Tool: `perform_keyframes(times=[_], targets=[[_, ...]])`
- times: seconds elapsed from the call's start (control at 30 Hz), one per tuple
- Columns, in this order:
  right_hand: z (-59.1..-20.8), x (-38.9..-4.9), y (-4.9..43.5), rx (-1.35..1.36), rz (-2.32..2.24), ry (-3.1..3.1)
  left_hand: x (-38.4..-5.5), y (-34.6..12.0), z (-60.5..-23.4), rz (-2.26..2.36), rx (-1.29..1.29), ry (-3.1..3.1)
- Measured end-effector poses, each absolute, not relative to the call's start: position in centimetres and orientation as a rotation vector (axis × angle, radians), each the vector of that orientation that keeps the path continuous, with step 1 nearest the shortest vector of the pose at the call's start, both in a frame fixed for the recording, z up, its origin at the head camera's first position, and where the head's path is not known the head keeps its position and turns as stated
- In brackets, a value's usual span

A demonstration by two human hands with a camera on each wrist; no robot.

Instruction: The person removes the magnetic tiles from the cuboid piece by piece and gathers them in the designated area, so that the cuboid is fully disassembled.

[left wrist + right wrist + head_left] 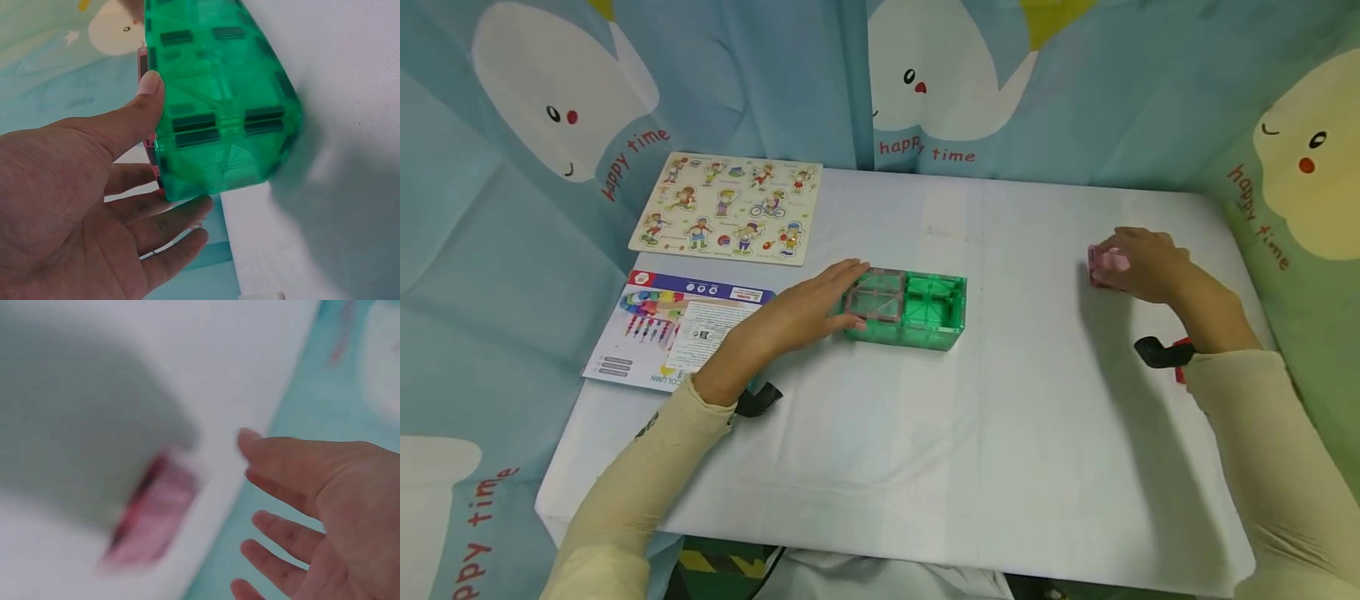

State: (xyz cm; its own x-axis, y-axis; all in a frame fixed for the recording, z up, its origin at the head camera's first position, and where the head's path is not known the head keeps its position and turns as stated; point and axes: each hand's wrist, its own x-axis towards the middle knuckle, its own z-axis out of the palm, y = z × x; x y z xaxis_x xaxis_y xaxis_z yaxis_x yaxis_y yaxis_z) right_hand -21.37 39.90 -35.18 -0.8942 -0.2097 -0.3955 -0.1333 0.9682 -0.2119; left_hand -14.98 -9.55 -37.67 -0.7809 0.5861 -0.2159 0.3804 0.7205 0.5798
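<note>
Two joined box shapes of green see-through magnetic tiles [935, 312] lie on the table, with a pinkish square tile [876, 294] on top of the left one. My left hand [803, 310] is at the left end of this block. In the left wrist view, its thumb [150, 94] lies along the green side, and the other fingers spread loosely by the end. Far to the right, my right hand [1142, 265] is over a small pink tile piece [1099, 268]. The right wrist view shows that pink piece [156, 515] blurred, apart from the loosely bent fingers [290, 534].
A cream board [730, 208] with cartoon children lies at the back left. In front of it is a printed packet [677, 329], partly under my left forearm. A red piece [1181, 362] shows beside my right wrist. Whale-patterned curtains [760, 83] border the white table [880, 467].
</note>
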Motion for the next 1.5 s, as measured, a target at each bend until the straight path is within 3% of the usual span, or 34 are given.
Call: perform_keyframes(times=[0.27, 0.5, 1.5], targets=[[-33.5, -17.6, 25.3, -0.624, -0.553, 2.748, -15.1, -9.4, -37.8, 0.747, 0.74, 2.538], [-35.3, -15.7, 18.0, -0.891, -0.504, 2.718, -15.2, -9.3, -37.9, 0.738, 0.755, 2.543], [-35.5, -15.0, 14.0, -0.804, -0.526, 2.842, -15.1, -9.5, -37.8, 0.751, 0.757, 2.565]])
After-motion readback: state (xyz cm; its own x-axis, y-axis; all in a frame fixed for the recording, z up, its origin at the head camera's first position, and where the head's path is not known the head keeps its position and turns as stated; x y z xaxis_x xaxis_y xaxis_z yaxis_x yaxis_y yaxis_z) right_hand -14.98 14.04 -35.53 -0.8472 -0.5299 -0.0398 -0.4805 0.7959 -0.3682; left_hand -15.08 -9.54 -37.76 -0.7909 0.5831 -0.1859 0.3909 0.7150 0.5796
